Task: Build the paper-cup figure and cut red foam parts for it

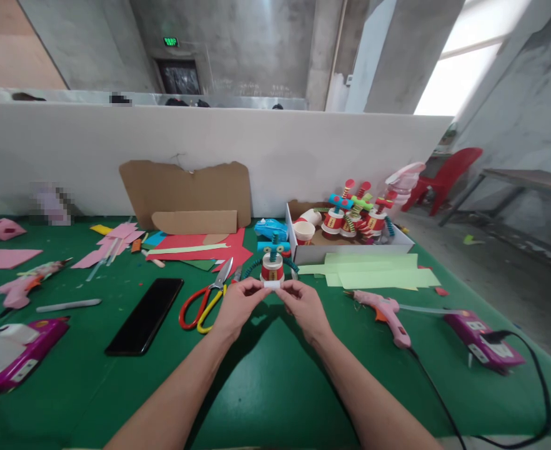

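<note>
A small paper-cup figure with a red and white body, a blue top bar and teal curled arms stands upright on the green table. My left hand pinches its lower left rim. My right hand pinches its lower right rim. Both hands have fingers closed on the white base of the cup.
Red-and-yellow scissors and a black phone lie to the left. A pink glue gun with a cable lies right. A white box holds several finished figures. Coloured paper, cardboard and purple packages surround the area.
</note>
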A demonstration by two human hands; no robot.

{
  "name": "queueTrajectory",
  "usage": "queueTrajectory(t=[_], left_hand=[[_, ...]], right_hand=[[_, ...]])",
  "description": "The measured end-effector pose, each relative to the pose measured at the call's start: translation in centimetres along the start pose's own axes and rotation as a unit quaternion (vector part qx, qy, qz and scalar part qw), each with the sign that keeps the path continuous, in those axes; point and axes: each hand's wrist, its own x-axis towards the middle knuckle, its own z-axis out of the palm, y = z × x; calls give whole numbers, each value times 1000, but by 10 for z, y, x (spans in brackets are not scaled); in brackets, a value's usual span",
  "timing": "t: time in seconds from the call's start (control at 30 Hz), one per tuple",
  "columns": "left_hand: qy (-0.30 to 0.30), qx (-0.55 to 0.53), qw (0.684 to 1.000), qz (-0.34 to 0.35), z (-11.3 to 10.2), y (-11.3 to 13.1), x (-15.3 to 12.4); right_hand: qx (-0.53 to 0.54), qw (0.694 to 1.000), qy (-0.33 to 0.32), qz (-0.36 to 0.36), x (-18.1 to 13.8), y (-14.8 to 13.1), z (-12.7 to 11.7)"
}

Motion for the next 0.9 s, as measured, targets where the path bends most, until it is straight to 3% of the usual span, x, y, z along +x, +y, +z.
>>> queueTrajectory(t=[0.23,0.6,0.73,0.9], left_hand=[[8,43,998,33,3,-7,0],[40,90,991,91,13,-20,0],[62,14,997,49,20,-19,-1],[46,-214,974,-53,26,-16,0]], right_hand=[[-39,999,15,-34,1,1,1],[-6,998,60,-3,3,15,8],[-11,998,53,-18,5,14,4],[67,995,67,-43,5,7,5]])
